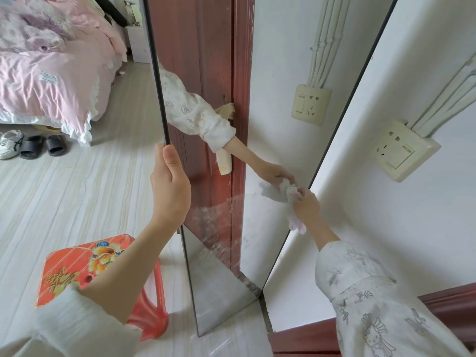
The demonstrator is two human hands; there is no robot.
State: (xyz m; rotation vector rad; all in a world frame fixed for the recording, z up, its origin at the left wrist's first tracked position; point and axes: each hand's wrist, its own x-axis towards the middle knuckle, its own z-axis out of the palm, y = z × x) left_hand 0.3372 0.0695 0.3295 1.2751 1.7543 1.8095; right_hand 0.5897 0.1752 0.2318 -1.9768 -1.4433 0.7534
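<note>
Mirror [219, 292]: a tall frameless pane with a dark edge. It stands upright on the floor [77, 202] and runs from 12 o'clock to 6 o'clock through the middle of the view. Its right edge meets the white wall [386, 228]. White smears [213, 222] cover the lower glass.

Left hand [171, 186]: at 9 o'clock of centre. It is clenched round the mirror's left edge, thumb on the front face, fingers hidden behind the pane.

Right hand [306, 207]: at 4 o'clock of centre, near the mirror's right edge. Its fingers pinch a crumpled white cloth [293, 195] and press it against the glass. One corner of the cloth hangs below the hand. The glass reflects the hand, cloth and sleeve.

Surroundings:
- Stool [85, 264], red plastic, at 7 o'clock, just left of the mirror's foot. Its top carries gold characters and a cartoon print; the characters cannot be read.
- Bed [51, 73] with pink bedding at 10 o'clock. A small white label [49, 78] is sewn to the cover; its writing is too small to read.
- A white sneaker [9, 144] and black slippers [42, 146] at 9 o'clock, beside the bed.
- Wall socket [401, 150] at 3 o'clock, with white conduits [450, 94] running up from it. No brand mark is legible.
- Red-brown skirting [450, 297] at 5 o'clock.
</note>
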